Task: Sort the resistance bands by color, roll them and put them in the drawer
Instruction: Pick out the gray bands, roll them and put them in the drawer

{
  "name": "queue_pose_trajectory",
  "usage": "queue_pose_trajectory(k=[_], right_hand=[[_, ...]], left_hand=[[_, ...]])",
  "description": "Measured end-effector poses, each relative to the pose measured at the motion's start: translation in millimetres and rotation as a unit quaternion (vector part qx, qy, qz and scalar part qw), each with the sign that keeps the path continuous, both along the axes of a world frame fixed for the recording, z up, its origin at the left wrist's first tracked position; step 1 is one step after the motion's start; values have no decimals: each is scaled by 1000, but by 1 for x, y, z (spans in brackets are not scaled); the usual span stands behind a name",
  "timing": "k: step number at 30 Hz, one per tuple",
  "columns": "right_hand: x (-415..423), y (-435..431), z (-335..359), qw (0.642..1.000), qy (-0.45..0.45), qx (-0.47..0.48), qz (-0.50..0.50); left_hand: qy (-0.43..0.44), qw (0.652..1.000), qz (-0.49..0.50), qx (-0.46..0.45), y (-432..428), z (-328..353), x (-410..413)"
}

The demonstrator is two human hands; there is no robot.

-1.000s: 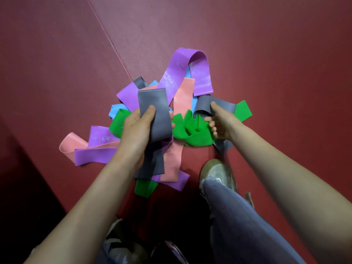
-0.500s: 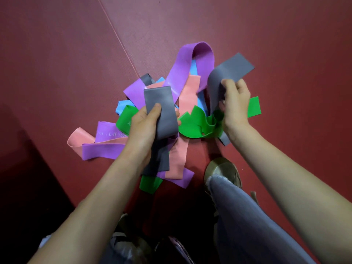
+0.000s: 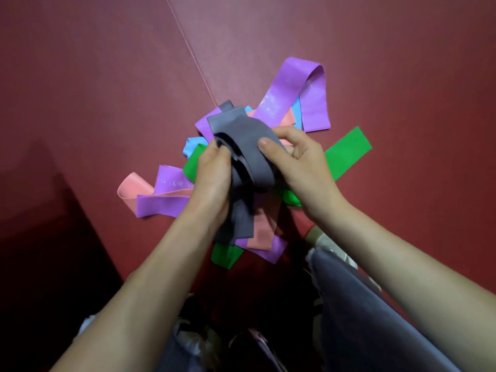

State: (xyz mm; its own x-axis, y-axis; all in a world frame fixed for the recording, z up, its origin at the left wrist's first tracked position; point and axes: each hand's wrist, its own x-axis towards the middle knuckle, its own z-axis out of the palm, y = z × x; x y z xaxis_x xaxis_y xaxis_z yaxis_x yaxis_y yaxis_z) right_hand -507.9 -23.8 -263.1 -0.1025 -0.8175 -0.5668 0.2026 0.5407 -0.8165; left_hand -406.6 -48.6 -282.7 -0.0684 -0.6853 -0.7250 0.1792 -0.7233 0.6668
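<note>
Both grey bands (image 3: 251, 146) now gathered between hands (image 3: 257, 167).

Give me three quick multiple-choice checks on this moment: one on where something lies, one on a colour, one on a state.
1. Where does the long flat green band lie?
A. On the floor beyond the right hand
B. Inside a drawer
C. Draped over the left forearm

2. What colour are the bands held in the hands?
A. Blue
B. Grey
C. Pink

3. What state is the tall purple band at the far side of the pile in?
A. Rolled tight
B. Standing up in an open loop
C. Held in the left hand

Answers:
1 A: the green band lies flat on the red floor, past the right hand; no drawer shows.
2 B: the left hand and right hand both grip the grey bands.
3 B: the purple band arches up, unrolled, clear of both hands.
</note>
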Motion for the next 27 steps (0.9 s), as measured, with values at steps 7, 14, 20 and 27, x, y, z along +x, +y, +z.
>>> queue_pose_trajectory(k=[7,14,20,27], right_hand=[[5,7,-7,1000,-21,-16,-17],[9,4,-13,999,-33,-1,-42],[11,3,-16,998,-22,0,-56],[14,5,-19,999,-1,-2,-34]], left_hand=[[16,999,26,28,-4,2,-3],[54,994,64,74,-4,2,-5],[20,998,13,56,-4,4,-7],[4,1000,-1,-1,-2,5,-7]])
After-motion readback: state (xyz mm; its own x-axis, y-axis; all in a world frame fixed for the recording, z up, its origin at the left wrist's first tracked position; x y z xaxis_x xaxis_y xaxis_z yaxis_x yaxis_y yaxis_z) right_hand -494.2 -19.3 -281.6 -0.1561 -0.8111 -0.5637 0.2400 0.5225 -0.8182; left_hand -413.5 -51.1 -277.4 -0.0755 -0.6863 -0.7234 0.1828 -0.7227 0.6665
